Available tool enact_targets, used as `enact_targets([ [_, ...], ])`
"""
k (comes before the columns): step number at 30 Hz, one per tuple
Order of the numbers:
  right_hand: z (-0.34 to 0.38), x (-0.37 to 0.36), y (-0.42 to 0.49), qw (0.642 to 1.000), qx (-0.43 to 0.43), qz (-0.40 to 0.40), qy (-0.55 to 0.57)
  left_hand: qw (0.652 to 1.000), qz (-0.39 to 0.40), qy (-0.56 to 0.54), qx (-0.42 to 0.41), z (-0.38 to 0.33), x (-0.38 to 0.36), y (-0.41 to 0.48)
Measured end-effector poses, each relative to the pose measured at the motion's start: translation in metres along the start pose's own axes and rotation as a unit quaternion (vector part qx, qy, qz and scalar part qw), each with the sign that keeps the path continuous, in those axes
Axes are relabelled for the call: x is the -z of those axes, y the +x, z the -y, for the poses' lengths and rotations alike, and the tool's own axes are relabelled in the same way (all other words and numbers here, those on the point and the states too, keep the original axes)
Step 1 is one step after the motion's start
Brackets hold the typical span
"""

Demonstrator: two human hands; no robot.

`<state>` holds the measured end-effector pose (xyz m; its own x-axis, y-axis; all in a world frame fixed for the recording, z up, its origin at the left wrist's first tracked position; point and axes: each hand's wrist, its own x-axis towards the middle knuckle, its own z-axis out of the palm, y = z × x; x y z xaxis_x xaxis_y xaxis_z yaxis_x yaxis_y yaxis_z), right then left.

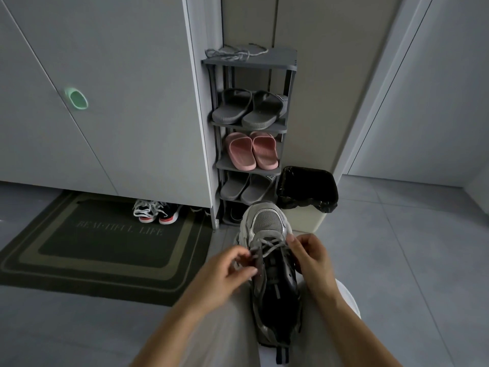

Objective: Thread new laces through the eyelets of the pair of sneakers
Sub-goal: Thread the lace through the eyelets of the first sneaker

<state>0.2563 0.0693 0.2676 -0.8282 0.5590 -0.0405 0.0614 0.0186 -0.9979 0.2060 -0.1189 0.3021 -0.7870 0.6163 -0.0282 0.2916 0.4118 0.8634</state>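
Note:
A grey and white sneaker (268, 223) rests between my knees, toe pointing away from me. A grey lace (270, 246) crosses its front eyelets in a few rows. My left hand (225, 276) pinches the lace at the shoe's left side, fingers curled. My right hand (312, 258) grips the shoe's right edge by the eyelets, and its fingertips pinch the lace there. A second grey lace (232, 53) lies loose on top of the shoe rack. The other sneaker of the pair is not visible.
A grey shoe rack (289, 67) with slippers stands ahead against a cabinet. A bin with a black liner (307, 189) sits right of it. A dark doormat (105, 239) lies to the left, with black and red sneakers (156, 211) at its far edge.

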Motion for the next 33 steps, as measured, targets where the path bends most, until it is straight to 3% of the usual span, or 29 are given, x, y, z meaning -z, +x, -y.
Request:
enact_targets([
  [5, 0.007, 0.002, 0.001, 0.999, -0.007, 0.006, -0.052, 0.988, -0.109, 0.088, -0.064, -0.006, -0.016, 0.016],
  [10, 0.022, 0.002, 0.004, 0.997, 0.059, 0.040, -0.033, 0.994, -0.076, 0.074, -0.025, -0.010, -0.011, 0.018],
  [15, 0.027, 0.008, 0.003, 0.957, 0.190, 0.123, -0.182, 0.994, -0.065, 0.083, -0.036, 0.001, 0.011, 0.004],
  [18, 0.027, 0.006, 0.002, 0.936, 0.245, 0.151, -0.201, 0.994, -0.073, 0.080, -0.009, 0.015, 0.024, -0.008],
  [22, 0.024, 0.006, -0.002, 0.964, 0.177, 0.120, -0.159, 0.992, -0.080, 0.100, 0.014, 0.030, 0.024, -0.018],
  [25, 0.021, 0.009, -0.002, 0.976, 0.118, 0.113, -0.147, 0.993, -0.035, 0.112, 0.020, 0.030, 0.018, -0.015],
  [27, 0.020, 0.008, -0.003, 0.978, 0.104, 0.110, -0.142, 0.998, 0.003, 0.062, 0.031, 0.020, 0.008, -0.008],
  [29, 0.021, 0.007, -0.004, 0.980, 0.099, 0.104, -0.135, 0.995, -0.021, -0.065, 0.077, 0.004, -0.004, 0.001],
  [33, 0.018, 0.006, -0.006, 0.981, 0.100, 0.108, -0.127, 0.904, -0.113, -0.333, 0.243, -0.016, -0.019, 0.024],
])
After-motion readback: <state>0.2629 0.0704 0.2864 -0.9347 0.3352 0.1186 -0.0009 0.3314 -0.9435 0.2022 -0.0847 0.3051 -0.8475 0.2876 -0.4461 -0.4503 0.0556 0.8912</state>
